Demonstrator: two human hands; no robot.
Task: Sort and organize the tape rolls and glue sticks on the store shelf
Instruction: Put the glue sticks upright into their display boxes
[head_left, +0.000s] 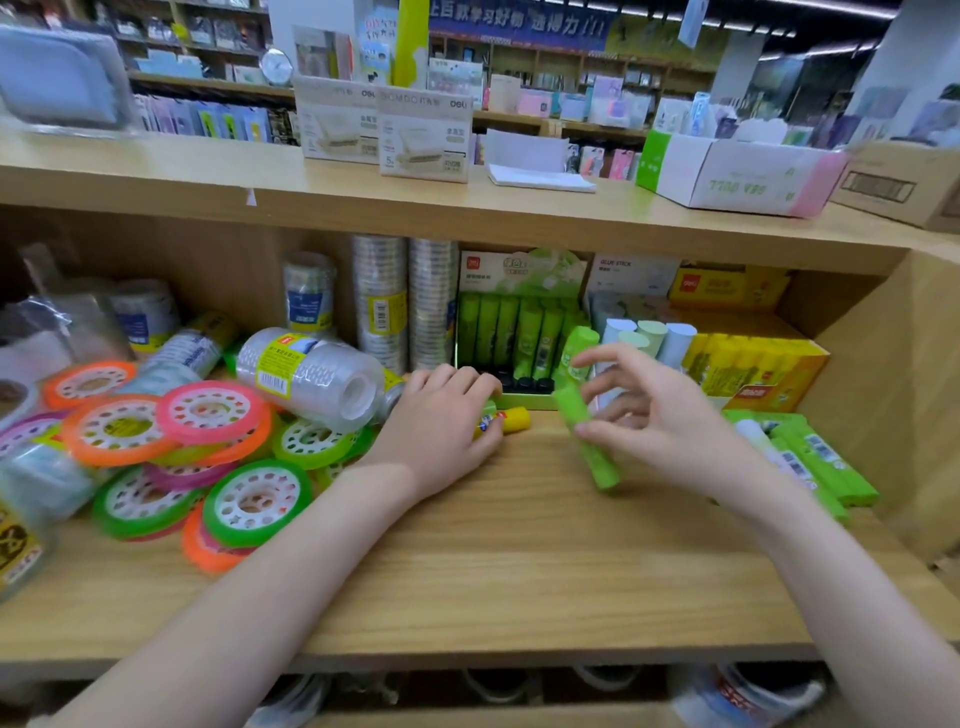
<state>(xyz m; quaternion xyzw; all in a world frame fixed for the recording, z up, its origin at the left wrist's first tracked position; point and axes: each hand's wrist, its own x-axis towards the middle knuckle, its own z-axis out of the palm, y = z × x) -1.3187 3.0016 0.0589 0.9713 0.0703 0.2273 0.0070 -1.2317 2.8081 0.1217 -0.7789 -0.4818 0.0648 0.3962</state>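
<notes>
A green display box (519, 291) at the back of a wooden store shelf (519, 545) holds a row of upright green glue sticks (514, 332); beside it a yellow box (769, 379) carries yellow sticks, with pale capped sticks (649, 335) between the two. Bright tape rolls (208, 431) lie heaped at the left, clear tape packs (311, 371) behind them. Aisles of stationery blur beyond the upper shelf (363, 192). The left hand (441, 426), knuckles up, curls over a small yellow glue stick (511, 420) on the board. The right hand (660, 415) pinches a tilted green glue stick (587, 441) lightly between thumb and fingertips, other fingers spread.
</notes>
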